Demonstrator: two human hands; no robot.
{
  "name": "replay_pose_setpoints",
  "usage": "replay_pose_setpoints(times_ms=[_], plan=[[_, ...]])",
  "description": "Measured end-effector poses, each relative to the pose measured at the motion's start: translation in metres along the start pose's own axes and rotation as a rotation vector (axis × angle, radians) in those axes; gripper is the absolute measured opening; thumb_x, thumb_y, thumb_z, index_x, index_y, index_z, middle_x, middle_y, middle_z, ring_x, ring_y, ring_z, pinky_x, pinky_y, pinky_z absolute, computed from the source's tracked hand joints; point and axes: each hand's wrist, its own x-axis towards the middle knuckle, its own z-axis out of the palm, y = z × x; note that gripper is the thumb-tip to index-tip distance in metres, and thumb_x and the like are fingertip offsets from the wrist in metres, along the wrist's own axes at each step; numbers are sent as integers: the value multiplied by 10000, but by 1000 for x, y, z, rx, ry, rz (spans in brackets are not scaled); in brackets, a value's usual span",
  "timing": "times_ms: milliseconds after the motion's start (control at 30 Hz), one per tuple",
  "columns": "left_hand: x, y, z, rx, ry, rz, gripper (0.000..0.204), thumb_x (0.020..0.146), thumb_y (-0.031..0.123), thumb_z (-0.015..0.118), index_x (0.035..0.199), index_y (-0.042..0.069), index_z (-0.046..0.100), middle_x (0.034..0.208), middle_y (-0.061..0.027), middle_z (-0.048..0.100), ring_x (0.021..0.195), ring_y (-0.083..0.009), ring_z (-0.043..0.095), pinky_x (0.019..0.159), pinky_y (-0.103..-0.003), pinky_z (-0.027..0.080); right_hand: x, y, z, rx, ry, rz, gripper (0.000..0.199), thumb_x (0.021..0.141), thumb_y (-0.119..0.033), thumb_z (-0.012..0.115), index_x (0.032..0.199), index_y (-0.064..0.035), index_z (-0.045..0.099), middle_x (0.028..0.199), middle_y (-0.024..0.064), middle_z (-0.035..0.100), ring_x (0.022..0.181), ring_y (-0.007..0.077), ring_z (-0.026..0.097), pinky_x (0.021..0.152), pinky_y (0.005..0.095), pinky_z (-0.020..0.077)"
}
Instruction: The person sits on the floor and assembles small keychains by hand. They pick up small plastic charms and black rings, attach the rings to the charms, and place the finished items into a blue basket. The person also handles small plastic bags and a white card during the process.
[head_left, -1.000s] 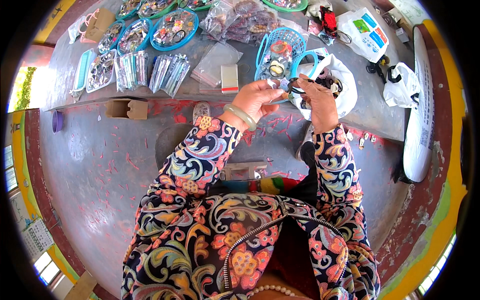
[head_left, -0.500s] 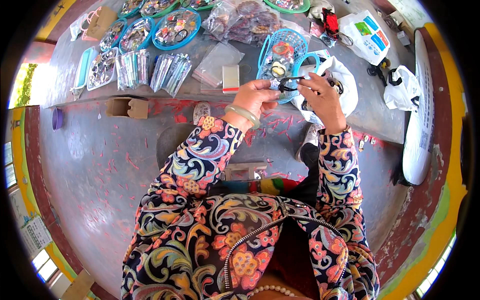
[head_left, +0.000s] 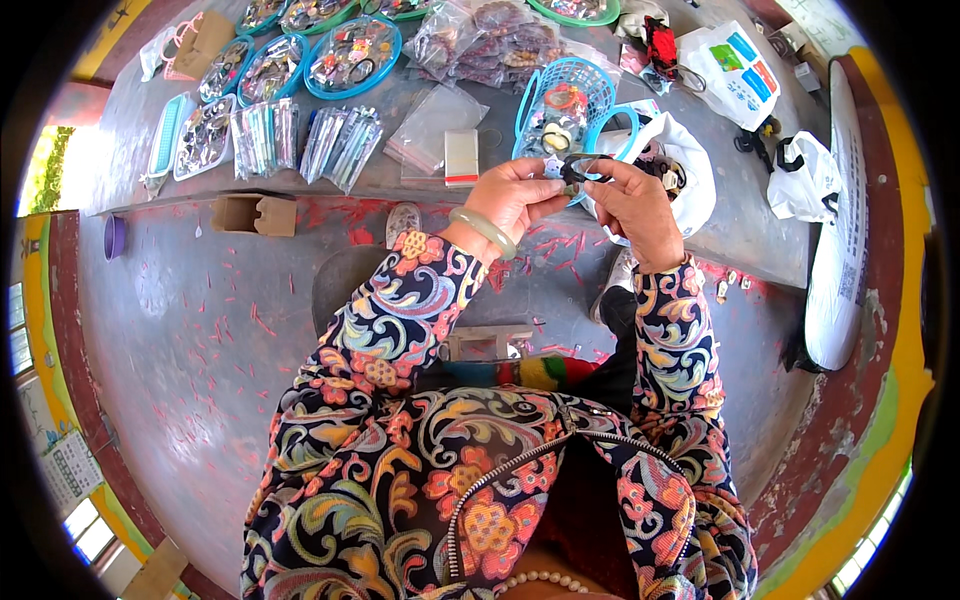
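**Black band pinched between two hands**

My left hand (head_left: 510,208) pinches one end of a black band (head_left: 574,171) between thumb and forefinger, its other fingers curled under. My right hand (head_left: 645,215) pinches the band's other side, thumb and forefinger closed on it; I cannot tell how its lower fingers sit, as the back of the hand hides them. The band lies between my fingertips, partly covered by them. A pale charm (head_left: 552,167) shows just beyond my left fingertips; whether it is joined to the band is too small to tell.

Just beyond my fingers stands a blue basket (head_left: 607,85), its near end partly hidden by my hands. Right beside my right fingers, a white bag (head_left: 700,150) holds dark things, hard to make out and half covered by that hand. Farther off, beyond my left fingers, clear packets (head_left: 490,45) blur together, and a green tray (head_left: 598,18) is cut off by the upper edge.
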Motion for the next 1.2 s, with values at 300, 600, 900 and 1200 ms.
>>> replay_pose_setpoints(times_ms=[300,600,900,1200], plan=[[-2,4,5,-4,-2,-16,134,819,36,570,946,-4,564,900,-87,603,826,-174,600,786,-301,516,5,10,0,320,-70,42,194,836,-132,544,993,-22,574,578,0,532,410,27,397,363,157,246],[1,4,1,-7,1,39,98,825,35,558,918,8,571,855,-76,608,800,-161,598,778,-303,516,4,8,-5,248,123,-35,236,839,-127,523,1040,-14,573,621,13,573,454,30,445,390,156,287],[2,4,0,21,-61,-9,126,829,27,544,949,3,572,903,-78,609,816,-165,596,788,-313,512,1,5,-2,314,-5,44,278,833,-142,542,1082,-19,535,641,32,588,439,40,459,380,156,286],[1,3,1,141,-44,-5,176,825,49,562,994,2,569,915,-63,605,812,-149,594,719,-288,528,-1,1,-5,234,-44,95,128,830,-150,567,884,-36,592,541,16,550,383,52,442,342,168,251]])
